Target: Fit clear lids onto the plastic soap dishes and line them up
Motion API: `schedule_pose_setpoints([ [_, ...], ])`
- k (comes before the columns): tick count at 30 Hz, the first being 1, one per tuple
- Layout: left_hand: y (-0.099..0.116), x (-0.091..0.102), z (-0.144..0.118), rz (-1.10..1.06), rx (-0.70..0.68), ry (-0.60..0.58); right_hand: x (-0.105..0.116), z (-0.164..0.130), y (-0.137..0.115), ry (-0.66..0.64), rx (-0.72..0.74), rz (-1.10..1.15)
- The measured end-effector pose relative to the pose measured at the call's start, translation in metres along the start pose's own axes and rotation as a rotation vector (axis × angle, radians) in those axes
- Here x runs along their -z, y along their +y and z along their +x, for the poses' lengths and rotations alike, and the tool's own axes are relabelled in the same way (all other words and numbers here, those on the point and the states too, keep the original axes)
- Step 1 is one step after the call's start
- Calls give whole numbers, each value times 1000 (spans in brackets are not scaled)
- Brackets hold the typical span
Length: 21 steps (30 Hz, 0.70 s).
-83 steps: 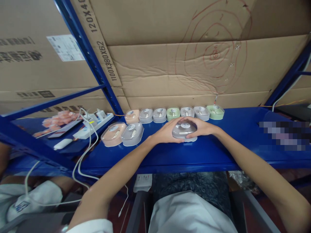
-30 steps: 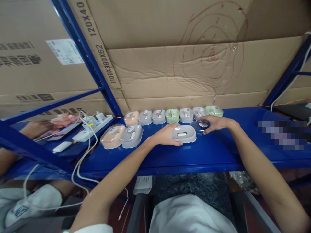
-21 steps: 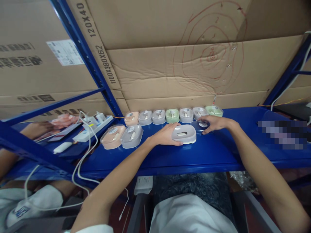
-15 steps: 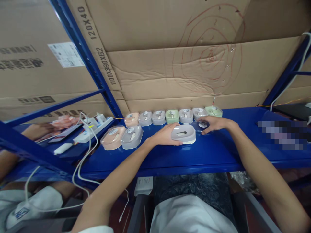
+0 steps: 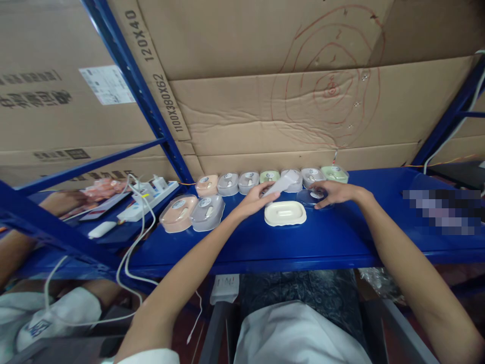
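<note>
My left hand (image 5: 254,201) is closed on the end of a grey soap-dish tray (image 5: 281,184), which it holds up on its side. Below that tray a cream oval base (image 5: 285,214) lies on the blue tabletop (image 5: 242,253), its shallow hollow facing up. To the right, my right hand (image 5: 334,192) has its fingers curled over the edge of a clear lid (image 5: 308,198) with a round sticker. The lid is low over the table or resting on it; which one I cannot tell.
Behind my hands stands a row of several lidded soap dishes in pink, grey and green (image 5: 269,176). A larger-looking pink dish (image 5: 178,215) and grey dish (image 5: 207,212) stand at left. Beyond the blue post, a person's hand (image 5: 62,203) is near a power strip (image 5: 151,199) and white cables.
My left hand has lifted the grey tray off the cream base and tilted it up, uncovering the base on the table. My right hand stays at the clear lid.
</note>
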<state>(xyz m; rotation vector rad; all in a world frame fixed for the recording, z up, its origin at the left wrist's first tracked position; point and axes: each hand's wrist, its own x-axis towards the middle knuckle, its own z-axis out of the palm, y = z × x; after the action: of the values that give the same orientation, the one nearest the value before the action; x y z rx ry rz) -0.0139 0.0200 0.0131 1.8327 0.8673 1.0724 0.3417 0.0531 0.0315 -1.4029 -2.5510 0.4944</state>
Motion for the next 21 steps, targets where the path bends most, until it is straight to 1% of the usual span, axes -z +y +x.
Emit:
schedule_pose_setpoints([
  [5,-1,-2,5,-342,124,130,1,0,1,-23,-18,0],
  [9,7,0,6,-549,156,186,1,0,-1,-37,-21,11],
  [13,11,3,5,-620,225,182,2,0,-3,-45,-20,3],
  [21,13,4,5,-610,296,120,2,-1,-1,-33,-21,-18],
])
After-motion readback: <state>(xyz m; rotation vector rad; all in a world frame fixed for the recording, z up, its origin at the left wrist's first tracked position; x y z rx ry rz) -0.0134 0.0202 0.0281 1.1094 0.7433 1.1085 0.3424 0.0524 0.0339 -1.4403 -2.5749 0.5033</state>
